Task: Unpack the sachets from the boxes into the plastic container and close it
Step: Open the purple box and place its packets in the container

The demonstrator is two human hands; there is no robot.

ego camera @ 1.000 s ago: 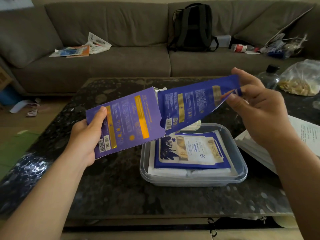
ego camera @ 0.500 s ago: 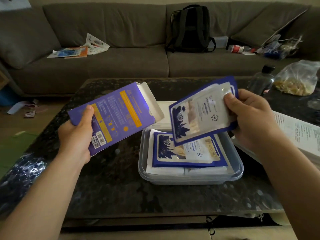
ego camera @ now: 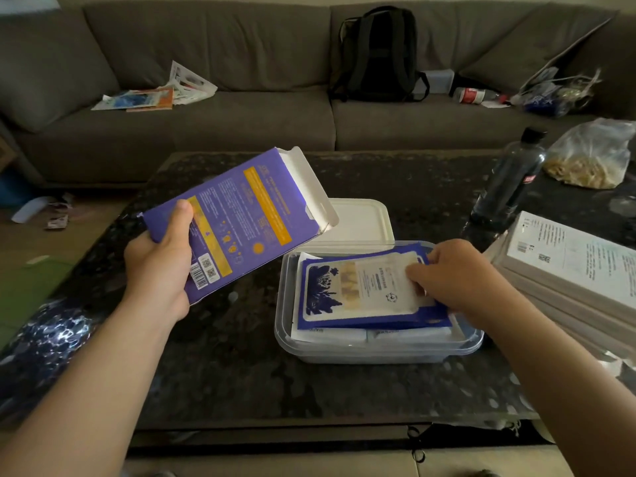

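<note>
My left hand (ego camera: 160,266) grips a purple box (ego camera: 241,218) with orange print, held tilted above the table, its white end flap open. A clear plastic container (ego camera: 378,349) sits on the dark table with several sachets stacked inside. My right hand (ego camera: 454,280) holds the top blue and white sachet (ego camera: 361,290) by its right end as the sachet lies on the stack. The container's white lid (ego camera: 358,220) lies just behind it.
A stack of white boxes (ego camera: 568,270) stands at the right of the dark speckled table (ego camera: 223,373). A dark bottle (ego camera: 509,187) and a plastic bag (ego camera: 592,156) are at the far right. Behind is a sofa with a black backpack (ego camera: 375,53) and papers.
My right hand pulled the sachet out of the box, turned it face up and lowered it onto the stack in the container. My left hand kept the box and moved it left.
</note>
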